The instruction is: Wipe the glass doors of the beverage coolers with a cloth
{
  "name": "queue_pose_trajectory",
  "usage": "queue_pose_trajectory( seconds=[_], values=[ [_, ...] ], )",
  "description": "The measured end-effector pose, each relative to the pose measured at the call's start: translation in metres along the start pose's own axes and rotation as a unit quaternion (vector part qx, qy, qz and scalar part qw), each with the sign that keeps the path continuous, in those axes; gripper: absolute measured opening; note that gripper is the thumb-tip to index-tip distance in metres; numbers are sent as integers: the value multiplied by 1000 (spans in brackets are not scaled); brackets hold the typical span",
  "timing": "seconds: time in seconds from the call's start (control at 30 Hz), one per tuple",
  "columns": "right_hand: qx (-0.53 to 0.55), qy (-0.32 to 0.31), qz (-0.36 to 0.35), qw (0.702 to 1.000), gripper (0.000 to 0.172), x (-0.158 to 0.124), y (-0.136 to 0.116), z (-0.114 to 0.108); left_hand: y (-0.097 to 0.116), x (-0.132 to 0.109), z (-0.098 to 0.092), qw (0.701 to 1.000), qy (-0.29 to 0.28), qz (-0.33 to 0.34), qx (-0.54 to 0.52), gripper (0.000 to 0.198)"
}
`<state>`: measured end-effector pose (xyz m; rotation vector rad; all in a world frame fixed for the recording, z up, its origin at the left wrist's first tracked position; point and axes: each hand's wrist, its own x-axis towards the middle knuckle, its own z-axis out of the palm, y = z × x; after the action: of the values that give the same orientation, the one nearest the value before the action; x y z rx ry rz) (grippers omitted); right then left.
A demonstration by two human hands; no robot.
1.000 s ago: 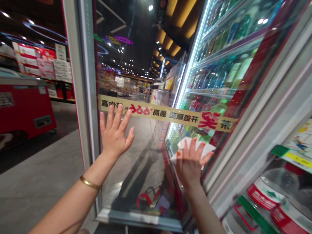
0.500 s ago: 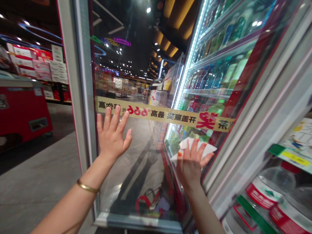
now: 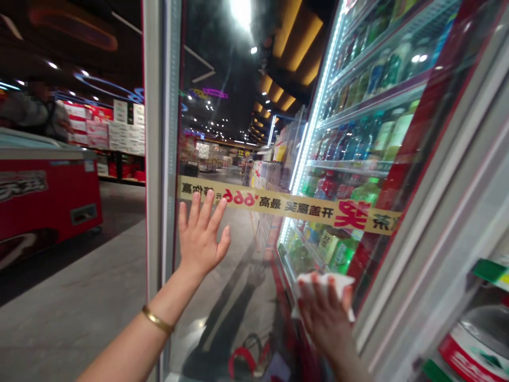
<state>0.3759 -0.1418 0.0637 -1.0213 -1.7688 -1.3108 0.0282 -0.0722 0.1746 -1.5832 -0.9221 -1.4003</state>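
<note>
Nearby, a red chest freezer point(image 3: 43, 204) was seen on the left, standing on a grey floor point(image 3: 79, 286), with a person point(image 3: 37, 109) behind it and stacked red-and-white cartons point(image 3: 119, 130) farther back. On the right, rows of bottled drinks point(image 3: 369, 90) were shelved behind a tall glass cooler door point(image 3: 242, 313) set in a silver metal frame point(image 3: 161, 132). A long yellow promotional strip with red characters point(image 3: 286, 206) was fixed across the pane, just above the left hand.

A crumpled white wipe point(image 3: 324, 284) was held against the lower part of the glass, near the door's red inner edge, with its long axis lying roughly level. It was gathered under the fingers of the right hand point(image 3: 324, 318), which was narrowed around it, and the right forearm was raised from the bottom of the view.

The left hand point(image 3: 202, 239) was held up wide open at the glass, fingers spread and pointing upward, though contact with the pane could not be told. A thin gold bangle point(image 3: 157, 319) was worn on the left wrist.
</note>
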Motion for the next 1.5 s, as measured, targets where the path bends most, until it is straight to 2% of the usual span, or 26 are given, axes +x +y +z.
queue_pose_trajectory(
  seconds=[0.07,0.1,0.13,0.17,0.2,0.27,0.33,0.4,0.47,0.53,0.6,0.63,0.67,0.7,0.77,0.83,0.87,0.93,1.03,1.1,1.17,1.23,1.3,1.33,1.4,1.5],
  values=[
    [-44,-1,166,985,61,74,27,2,1,1,1,1000,5,-3,2,79],
    [-47,22,216,975,63,108,28,4,1,1,1,1000,12,-11,-4,81],
    [-43,39,233,971,63,136,19,6,2,-1,1,999,23,-23,-14,83],
    [-38,49,208,976,63,156,3,8,2,-5,0,998,36,-39,-29,85],
    [-23,45,152,987,61,167,-17,12,3,-11,-1,996,47,-57,-44,85],
    [30,15,-29,999,54,167,-59,19,4,-32,-3,993,50,-89,-63,82],
    [89,-31,-216,972,49,158,-83,23,4,-63,-4,992,27,-104,-61,76],
    [121,-79,-308,940,52,169,-80,20,6,-98,-3,993,-1,-109,-52,74],
    [116,-104,-275,949,61,211,-61,10,8,-127,-1,990,-14,-125,-59,76],
    [93,-79,-167,978,64,269,-46,0,12,-145,3,983,-2,-160,-86,78],
    [79,-28,-72,994,65,309,-49,-5,17,-152,4,974,23,-196,-108,79],
    [81,-12,-59,995,66,315,-58,-3,18,-154,4,970,35,-211,-112,79],
    [91,-7,-77,993,66,310,-71,2,19,-155,3,968,46,-221,-112,78],
    [105,-15,-129,986,65,296,-85,8,20,-156,0,966,54,-229,-109,78],
    [134,-50,-285,948,59,255,-110,23,20,-160,-6,963,61,-242,-106,78],
    [143,-65,-387,909,51,228,-117,33,19,-166,-12,961,58,-249,-102,78],
    [141,-62,-396,905,50,228,-112,34,19,-168,-14,962,54,-250,-100,78],
    [135,-35,-329,934,53,255,-93,26,18,-166,-16,964,49,-245,-94,78],
    [123,23,-118,985,61,317,-65,6,20,-145,-12,969,46,-224,-88,76],
    [116,40,-32,992,65,324,-64,-2,22,-123,-8,974,46,-208,-83,74],
    [111,25,-72,991,64,288,-74,1,23,-103,-6,979,49,-184,-69,73],
    [101,0,-178,979,57,225,-80,9,24,-90,-7,987,39,-150,-53,75],
    [71,-26,-219,973,53,164,-68,11,23,-85,-9,992,11,-117,-48,77],
    [50,-31,-195,979,54,142,-54,7,22,-84,-10,993,-1,-109,-51,78],
    [2,-27,-79,997,58,121,-16,-5,20,-85,-11,993,-12,-106,-57,78],
    [-48,9,129,990,67,129,31,-14,21,-85,-13,992,-13,-109,-55,80]
  ],
)
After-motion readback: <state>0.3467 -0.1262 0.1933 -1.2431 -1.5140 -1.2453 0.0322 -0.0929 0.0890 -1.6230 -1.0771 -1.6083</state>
